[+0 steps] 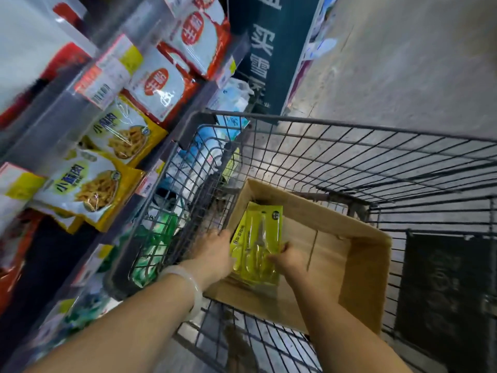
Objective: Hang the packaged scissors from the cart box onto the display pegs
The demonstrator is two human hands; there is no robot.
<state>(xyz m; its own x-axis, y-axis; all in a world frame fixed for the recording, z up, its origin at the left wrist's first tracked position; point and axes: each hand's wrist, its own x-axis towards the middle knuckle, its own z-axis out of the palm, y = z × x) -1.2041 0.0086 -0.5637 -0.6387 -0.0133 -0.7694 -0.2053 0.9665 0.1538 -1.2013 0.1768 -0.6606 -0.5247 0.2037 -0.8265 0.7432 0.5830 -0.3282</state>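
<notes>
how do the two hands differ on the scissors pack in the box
The left hand sits at the left edge of the scissors pack, beside the cardboard box wall; the right hand is on the pack's right edge. The left wrist wears a pale bangle; the right wrist is bare. The right hand's fingers curl onto the pack's face, while the left's fingertips are hidden behind it. Both reach into the box and grip the same yellow-green pack.

Both arms reaching down, left grip [215,249] and right grip [289,258] — fingers curled

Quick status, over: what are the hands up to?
Both hands gripping scissors pack. Pack still inside cardboard box. Nothing blocking the lift.
</notes>
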